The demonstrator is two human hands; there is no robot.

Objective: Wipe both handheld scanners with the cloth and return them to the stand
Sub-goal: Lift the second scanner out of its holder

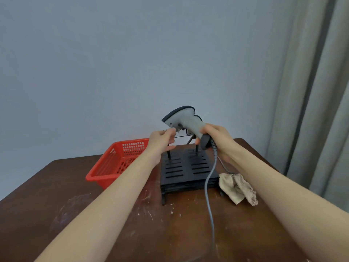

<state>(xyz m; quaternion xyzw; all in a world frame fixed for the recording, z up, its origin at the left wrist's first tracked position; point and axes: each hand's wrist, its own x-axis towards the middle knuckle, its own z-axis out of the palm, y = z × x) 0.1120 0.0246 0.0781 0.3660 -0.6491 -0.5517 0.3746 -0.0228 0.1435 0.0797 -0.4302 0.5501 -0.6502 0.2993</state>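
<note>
My right hand grips the handle of a grey handheld scanner, held tilted above the black slotted stand. Its grey cable hangs down over the stand's front to the table. Just behind its head peeks the dark-rimmed head of a second scanner, mostly hidden. My left hand is at the stand's upper holder bracket, right under the scanner's head, with thumb and fingers curled round the bracket's left end. A crumpled beige cloth lies on the table to the right of the stand.
A red plastic basket stands left of the stand on the brown wooden table, whose surface is speckled with white marks. A plain wall is behind and grey curtains hang at the right.
</note>
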